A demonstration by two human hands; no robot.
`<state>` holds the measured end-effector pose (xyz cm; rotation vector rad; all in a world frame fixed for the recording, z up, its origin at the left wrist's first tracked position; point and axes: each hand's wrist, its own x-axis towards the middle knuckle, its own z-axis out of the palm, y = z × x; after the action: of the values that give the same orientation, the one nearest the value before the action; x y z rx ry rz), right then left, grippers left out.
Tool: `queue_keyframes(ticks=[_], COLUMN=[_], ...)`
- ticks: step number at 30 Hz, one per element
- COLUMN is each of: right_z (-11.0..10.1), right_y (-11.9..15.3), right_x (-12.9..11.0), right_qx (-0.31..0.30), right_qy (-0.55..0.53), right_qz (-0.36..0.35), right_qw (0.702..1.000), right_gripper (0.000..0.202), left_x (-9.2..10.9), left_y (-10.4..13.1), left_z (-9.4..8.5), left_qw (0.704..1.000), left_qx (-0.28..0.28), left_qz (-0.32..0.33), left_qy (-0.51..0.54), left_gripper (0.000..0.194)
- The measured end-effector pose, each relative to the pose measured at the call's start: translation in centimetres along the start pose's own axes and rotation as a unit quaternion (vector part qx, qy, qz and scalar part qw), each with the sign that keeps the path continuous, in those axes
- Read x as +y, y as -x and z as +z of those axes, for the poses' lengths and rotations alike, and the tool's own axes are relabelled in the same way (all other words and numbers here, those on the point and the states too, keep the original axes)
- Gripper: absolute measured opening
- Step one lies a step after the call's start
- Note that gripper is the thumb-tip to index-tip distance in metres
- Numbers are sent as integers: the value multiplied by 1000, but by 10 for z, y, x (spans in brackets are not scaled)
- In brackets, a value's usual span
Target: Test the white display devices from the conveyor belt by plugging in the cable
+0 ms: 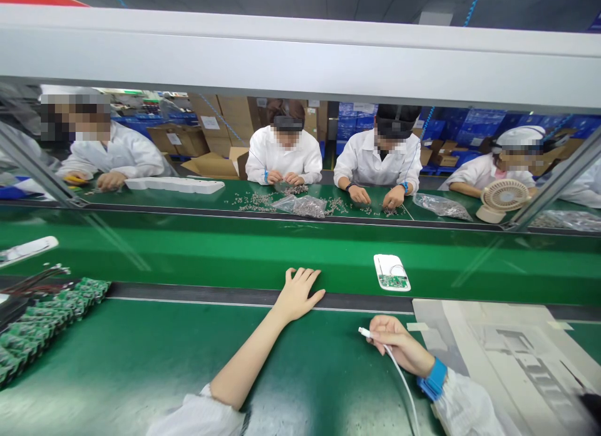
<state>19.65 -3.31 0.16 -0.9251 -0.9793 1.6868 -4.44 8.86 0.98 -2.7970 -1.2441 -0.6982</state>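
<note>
Right hand (397,347), wearing a blue wrist strap (434,378), pinches the plug end of a thin white cable (399,376) above the green bench mat (141,361). Left hand (298,293) lies flat and empty, fingers spread, at the dark conveyor edge (188,293). A white plastic shell with exposed green circuit board (392,272) rides the glossy green belt (282,248); no legible writing.

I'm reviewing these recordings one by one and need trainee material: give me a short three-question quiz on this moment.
1. True or false: the right hand holds a white cable by its plug end.
2. Where does the left hand rest?
A. on the pile of green circuit boards
B. flat at the edge of the green belt
C. on the small fan
3. Fill in: the open white case lies on the belt, apart from both hands, nearer the ______ hand.

Key: 1 true; 2 B; 3 right.
</note>
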Motion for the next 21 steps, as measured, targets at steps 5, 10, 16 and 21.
queue_keyframes(ticks=[5,10,16,21], right_z=[-2,-7,-4,-2], right_y=[0,-1,0,1], right_x=[1,5,2,1], right_qx=[-1,-4,-6,-7], right_qy=[6,3,4,3], right_qz=[3,8,-5,-12], right_qw=[1000,1000,1000,1000], right_gripper=[15,14,12,13], left_x=[0,0,0,0], left_y=[-1,-2,-1,0], left_z=[0,-1,-1,0], left_qw=[1000,1000,1000,1000], left_qx=[0,1,9,24], left_qz=[1,3,4,-5], left_qy=[0,-3,-3,-7], left_gripper=[35,34,33,44])
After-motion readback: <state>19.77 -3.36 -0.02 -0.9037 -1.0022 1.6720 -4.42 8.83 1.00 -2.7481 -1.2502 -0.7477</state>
